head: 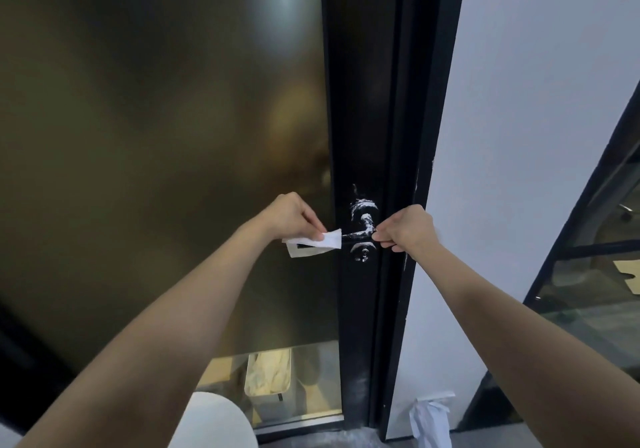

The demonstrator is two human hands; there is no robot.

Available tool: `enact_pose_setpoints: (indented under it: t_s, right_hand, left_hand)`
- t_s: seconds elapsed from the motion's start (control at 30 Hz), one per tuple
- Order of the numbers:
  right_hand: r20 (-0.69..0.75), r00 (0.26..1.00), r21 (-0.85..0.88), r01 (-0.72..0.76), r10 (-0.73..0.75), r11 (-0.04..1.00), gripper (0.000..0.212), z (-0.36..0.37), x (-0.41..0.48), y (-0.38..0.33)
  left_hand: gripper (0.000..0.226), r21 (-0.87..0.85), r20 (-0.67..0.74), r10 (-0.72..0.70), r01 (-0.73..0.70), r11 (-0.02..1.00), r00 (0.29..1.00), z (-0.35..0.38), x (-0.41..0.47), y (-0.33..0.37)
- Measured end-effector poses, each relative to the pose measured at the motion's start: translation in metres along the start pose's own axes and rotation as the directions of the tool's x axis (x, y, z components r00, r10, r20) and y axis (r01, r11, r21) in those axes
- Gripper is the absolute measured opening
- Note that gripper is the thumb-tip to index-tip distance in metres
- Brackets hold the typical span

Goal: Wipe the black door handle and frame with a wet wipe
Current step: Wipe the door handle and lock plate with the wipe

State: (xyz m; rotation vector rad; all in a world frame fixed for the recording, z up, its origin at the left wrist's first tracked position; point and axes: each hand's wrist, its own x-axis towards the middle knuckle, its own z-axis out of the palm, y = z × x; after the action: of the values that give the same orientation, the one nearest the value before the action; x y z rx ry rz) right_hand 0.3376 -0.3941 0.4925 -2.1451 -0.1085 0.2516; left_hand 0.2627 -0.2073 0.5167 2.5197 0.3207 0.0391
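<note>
Door handle: black lever on the door's black edge strip, streaked with white smears on its round base and neck; the lever points left.
Wet wipe: white, folded, its right edge touching the lever's left tip; a loose flap hangs below and left of the handle.
Left hand: left of the handle, thumb and fingers pinching the wipe's upper edge.
Right hand: right of the handle, fingers curled, thumb and forefinger tips pinched on the bend of the neck.
Keyhole: round, just below the handle, uncovered between the two hands.
Door frame: black upright just right of the handle, behind the right hand; pale scuffs mark its right edge at handle level.
Glass panel: frosted, brownish, left of the handle; open room behind the left forearm.
Wall: white, right of the handle beyond the frame's edge.
Crumpled white sheet: on the floor well below the handle, against the wall's foot.
</note>
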Motion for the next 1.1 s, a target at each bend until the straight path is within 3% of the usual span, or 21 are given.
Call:
enact_pose_setpoints:
  t_s: [0.2, 0.4, 0.53, 0.7, 0.8, 0.93, 1.1]
  right_hand:
    - [0.0, 1.0, -0.068, -0.016, 0.016, 0.998, 0.022, -0.002, 0.001, -0.005]
    - [0.138, 0.99, -0.107, -0.023, 0.038, 0.994, 0.009, -0.006, 0.001, -0.007]
    - [0.091, 0.995, 0.047, 0.044, -0.048, 0.998, 0.013, -0.007, 0.006, 0.003]
    - [0.122, 0.992, -0.08, 0.015, -0.005, 0.997, 0.03, -0.006, 0.007, -0.005]
    - [0.148, 0.989, -0.134, -0.006, 0.026, 0.991, 0.035, -0.005, 0.003, -0.005]
    - [0.081, 0.991, -0.015, 0.11, -0.109, 0.994, 0.021, -0.004, 0.002, 0.003]
    - [0.195, 0.938, -0.203, 0.325, -0.287, 0.924, 0.032, -0.012, -0.001, -0.004]
  left_hand:
    - [0.019, -0.017, -0.044, 0.102, -0.103, 0.995, 0.994, 0.031, 0.005, 0.024]
    - [0.022, -0.042, -0.028, -0.014, 0.013, 0.999, 1.0, 0.0, -0.008, -0.012]
    - [0.022, 0.011, -0.051, 0.053, -0.053, 0.999, 0.997, 0.019, -0.001, 0.007]
    - [0.027, -0.045, -0.072, 0.133, -0.136, 0.99, 0.989, 0.042, -0.003, 0.008]
    - [0.023, -0.066, -0.097, 0.096, -0.103, 0.992, 0.991, 0.026, -0.009, -0.008]
    - [0.019, -0.049, -0.09, 0.059, -0.063, 0.997, 0.994, 0.015, -0.005, -0.008]
    - [0.017, -0.062, -0.169, 0.135, -0.147, 0.987, 0.976, 0.035, -0.001, 0.01]
